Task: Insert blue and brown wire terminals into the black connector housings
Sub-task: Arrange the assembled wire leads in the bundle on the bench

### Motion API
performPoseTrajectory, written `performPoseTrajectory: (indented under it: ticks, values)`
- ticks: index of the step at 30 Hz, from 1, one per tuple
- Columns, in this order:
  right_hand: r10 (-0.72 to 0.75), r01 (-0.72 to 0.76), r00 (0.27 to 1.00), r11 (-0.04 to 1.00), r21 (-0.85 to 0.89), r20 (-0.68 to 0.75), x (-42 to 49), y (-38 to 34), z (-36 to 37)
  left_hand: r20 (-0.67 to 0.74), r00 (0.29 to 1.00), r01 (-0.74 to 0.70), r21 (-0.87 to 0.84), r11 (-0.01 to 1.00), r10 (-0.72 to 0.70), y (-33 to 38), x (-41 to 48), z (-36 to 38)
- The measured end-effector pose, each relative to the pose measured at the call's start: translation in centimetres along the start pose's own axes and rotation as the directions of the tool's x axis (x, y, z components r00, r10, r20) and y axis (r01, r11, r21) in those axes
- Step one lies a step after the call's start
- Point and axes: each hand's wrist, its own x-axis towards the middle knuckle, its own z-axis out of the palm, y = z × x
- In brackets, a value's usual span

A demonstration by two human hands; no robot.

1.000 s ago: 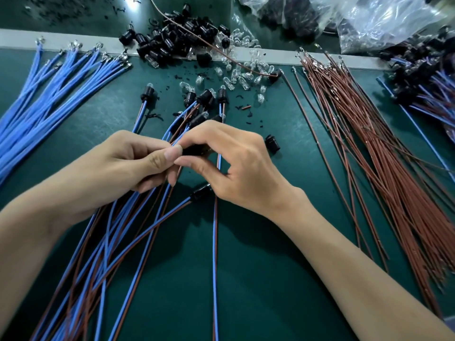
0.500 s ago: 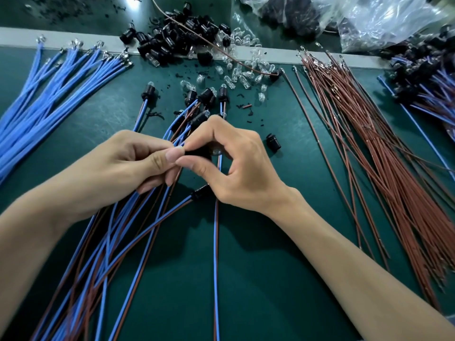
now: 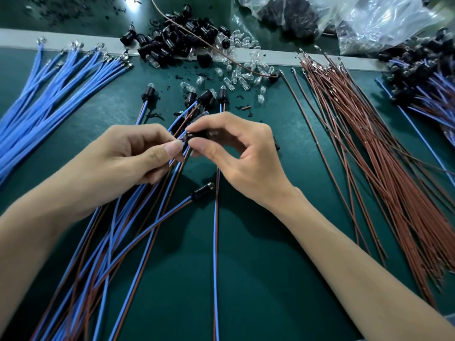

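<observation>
Currently, the head view shows two grips at work over one dark green surface (image 3: pixel 246 279). The left grip (image 3: pixel 123 156) is clenched, its thumb and forefinger pinching one blue-and-brown wire pair (image 3: pixel 182 137) just short of the wire end. The right grip (image 3: pixel 241 156) is also closed, its thumb and forefinger grasping one small black cylindrical connector housing (image 3: pixel 197 137). Wire end and housing meet between the two thumbs. Whether the terminals are seated cannot be told.

Under both grips lies one fan of finished wire assemblies (image 3: pixel 138 242). Five of their black caps can be counted:
- one at far left (image 3: pixel 147 92);
- three close together beyond the grips (image 3: pixel 205 96);
- one just below the right grip (image 3: pixel 203 190).

One loose black part (image 3: pixel 277 143) lies just beside the right grip, partly hidden.

One bundle of loose blue wires (image 3: pixel 49 102) lies at the left, and one bundle of loose brown wires (image 3: pixel 394 180) at the right. At the far edge sits one heap of black housings (image 3: pixel 172 45). Beside it are scattered small clear glass bulbs (image 3: pixel 243 77), too many to count. Two clear plastic bags (image 3: pixel 381 20) lie at top right.
</observation>
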Motion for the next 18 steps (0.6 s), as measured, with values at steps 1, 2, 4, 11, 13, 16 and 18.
performPoseTrajectory:
  ticks: [1,2,4,11,13,16,18]
  values:
    - [-0.003,0.003,1.0,1.0,-0.004,-0.002,0.0,0.0,0.1,-0.006,1.0,-0.004,0.021,1.0,0.004,-0.1,0.0,0.0]
    - [-0.003,0.003,1.0,1.0,-0.001,0.002,0.0,0.0,0.1,-0.012,1.0,-0.005,0.044,0.999,0.005,-0.2,0.0,0.0]
    - [0.011,-0.011,1.0,1.0,0.029,0.016,-0.1,0.1,0.2,-0.028,1.0,0.003,0.084,0.996,-0.001,-0.5,0.0,0.0]
    - [0.03,-0.032,0.999,0.998,0.048,0.038,-0.2,0.3,0.3,-0.057,0.998,0.021,0.048,0.999,-0.018,-0.6,0.1,0.4]
    - [0.018,-0.019,0.999,0.999,0.03,0.037,-0.1,0.3,0.5,-0.079,0.997,0.024,0.029,0.999,-0.021,-0.5,0.1,0.6]
    - [0.026,-0.027,0.999,1.0,0.011,0.022,0.0,0.2,0.6,-0.125,0.991,0.046,-0.009,0.999,-0.047,-0.3,0.1,1.0]
    - [0.039,-0.039,0.999,0.999,0.008,0.004,0.1,0.3,0.4,-0.131,0.989,0.063,-0.034,0.997,-0.067,-0.1,0.2,1.1]
